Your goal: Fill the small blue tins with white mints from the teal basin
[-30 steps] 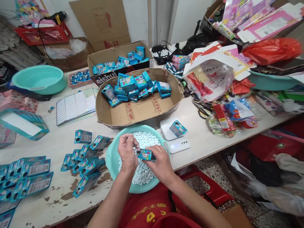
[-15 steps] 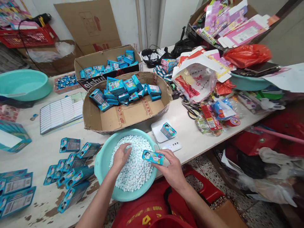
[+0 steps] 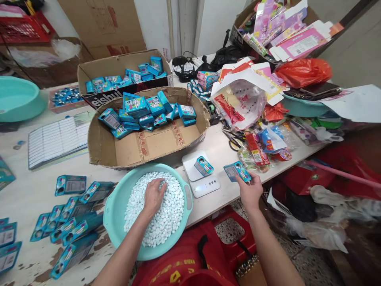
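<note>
My left hand (image 3: 153,195) rests palm down in a teal basin (image 3: 114,206) full of small white candies (image 3: 166,214), fingers curled into the pile. Out to the right, my right hand (image 3: 251,191) grips a small blue candy box (image 3: 238,171) over the table edge. Another blue box (image 3: 203,165) lies on a white scale (image 3: 205,183) between the basin and my right hand. What my left fingers hold, if anything, is hidden among the candies.
A low cardboard tray (image 3: 104,147) with several blue boxes stands behind the basin, another carton (image 3: 89,73) behind it. Flat blue boxes (image 3: 71,222) lie at the left. Wrappers, scissors and bags (image 3: 258,139) clutter the right. A second teal basin (image 3: 18,99) sits far left.
My right hand carried the blue box from over the basin out to the right, past the scale. My left hand went down into the candies.
</note>
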The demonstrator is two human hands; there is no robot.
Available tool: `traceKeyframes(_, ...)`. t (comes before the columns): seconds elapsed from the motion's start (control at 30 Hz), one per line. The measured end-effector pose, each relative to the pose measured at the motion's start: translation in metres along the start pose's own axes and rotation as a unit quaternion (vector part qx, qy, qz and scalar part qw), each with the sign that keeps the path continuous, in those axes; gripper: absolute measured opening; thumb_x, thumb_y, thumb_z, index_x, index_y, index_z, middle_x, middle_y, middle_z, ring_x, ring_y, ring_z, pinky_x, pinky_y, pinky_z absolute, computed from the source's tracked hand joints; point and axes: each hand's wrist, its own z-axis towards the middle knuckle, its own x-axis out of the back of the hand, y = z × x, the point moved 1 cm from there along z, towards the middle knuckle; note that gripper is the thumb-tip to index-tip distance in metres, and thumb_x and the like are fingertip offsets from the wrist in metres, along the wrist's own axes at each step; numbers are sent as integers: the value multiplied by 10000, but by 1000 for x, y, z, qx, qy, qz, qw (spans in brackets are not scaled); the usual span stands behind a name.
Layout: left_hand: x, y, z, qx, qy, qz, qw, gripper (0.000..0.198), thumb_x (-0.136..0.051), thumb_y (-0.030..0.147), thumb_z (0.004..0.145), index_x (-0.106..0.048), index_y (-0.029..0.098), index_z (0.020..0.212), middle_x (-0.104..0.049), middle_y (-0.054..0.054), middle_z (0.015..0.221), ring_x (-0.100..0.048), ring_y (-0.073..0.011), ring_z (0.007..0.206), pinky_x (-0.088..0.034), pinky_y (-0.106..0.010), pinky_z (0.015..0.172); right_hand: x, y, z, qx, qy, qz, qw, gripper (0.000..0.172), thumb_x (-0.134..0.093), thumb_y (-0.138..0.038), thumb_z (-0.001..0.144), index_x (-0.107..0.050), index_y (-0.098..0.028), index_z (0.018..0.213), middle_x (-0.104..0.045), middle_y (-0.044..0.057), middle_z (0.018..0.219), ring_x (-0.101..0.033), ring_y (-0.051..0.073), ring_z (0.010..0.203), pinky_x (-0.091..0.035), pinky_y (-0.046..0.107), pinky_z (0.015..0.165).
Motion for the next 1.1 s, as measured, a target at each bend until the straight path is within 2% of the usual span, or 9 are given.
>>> traceKeyframes(0.13,-1,6,0,-1,10,-6,1000,328,-430,383,865,-651,178,992,-672,-85,1048,-572,-261,1029,-419,-407,928,-12,32,20,18,11,-41,999,570,-687,-574,587,-570,-123,916,-617,112,870,-605,273,813,-485,462,761)
traceKeyframes(0.3,3,17,0,12,43,-68,997,284,-456,384,846,-660,195,905,-685,-74,968,-588,-251,980,-423,-404,917,-15,16,-10,119,21,-90,989,775,-726,-580,601,-483,-109,1167,-468,233,1258,-374,361,1238,-282,543,1020)
traceKeyframes(0.4,4,29,0,56,80,-144,985,266,-482,397,829,-655,199,866,-681,-66,939,-592,-236,956,-438,-385,887,-44,-1,-37,211,-71,-86,971,795,-742,-558,610,-449,-125,1210,-504,208,1225,-426,338,1193,-310,524,1010)
traceKeyframes(0.5,4,39,3,115,90,-262,954,256,-532,420,798,-651,196,836,-679,-47,895,-604,-208,912,-452,-349,857,-79,-7,-49,157,-142,-37,977,561,-670,-543,684,-524,-160,1068,-606,130,1031,-544,288,1001,-425,473,888)
traceKeyframes(0.6,4,47,5,187,83,-402,892,285,-625,448,723,-643,176,807,-672,-36,819,-623,-180,792,-475,-319,783,-91,-20,-48,116,-161,-13,980,392,-607,-509,742,-559,-177,943,-629,66,877,-580,236,840,-472,409,775)
traceKeyframes(0.7,10,58,6,256,61,-548,794,349,-688,454,673,-632,149,833,-671,-51,798,-632,-159,691,-486,-293,696,-73,-53,-52,171,-195,5,966,313,-646,-421,746,-586,-194,953,-633,54,921,-584,224,874,-467,382,797)
traceKeyframes(0.9,29,88,7,325,-3,-760,563,384,-494,473,857,-636,124,935,-681,-115,933,-659,-178,790,-522,-288,685,-44,-119,-91,389,-348,-35,852,264,-638,-221,791,-608,-262,1050,-673,32,939,-601,231,898,-402,439,910)
traceKeyframes(1.0,34,92,8,345,2,-789,509,332,-454,380,892,-641,107,871,-678,-116,885,-661,-192,780,-536,-305,670,-50,-123,-100,388,-357,-63,847,236,-638,-217,796,-626,-245,1030,-670,40,898,-595,234,858,-427,410,818)
traceKeyframes(1.1,38,89,6,364,9,-797,482,310,-438,311,901,-643,95,816,-670,-111,819,-658,-179,748,-531,-282,648,-55,-122,-102,368,-356,-52,857,236,-658,-227,785,-637,-243,1020,-670,42,908,-591,235,866,-432,402,797)
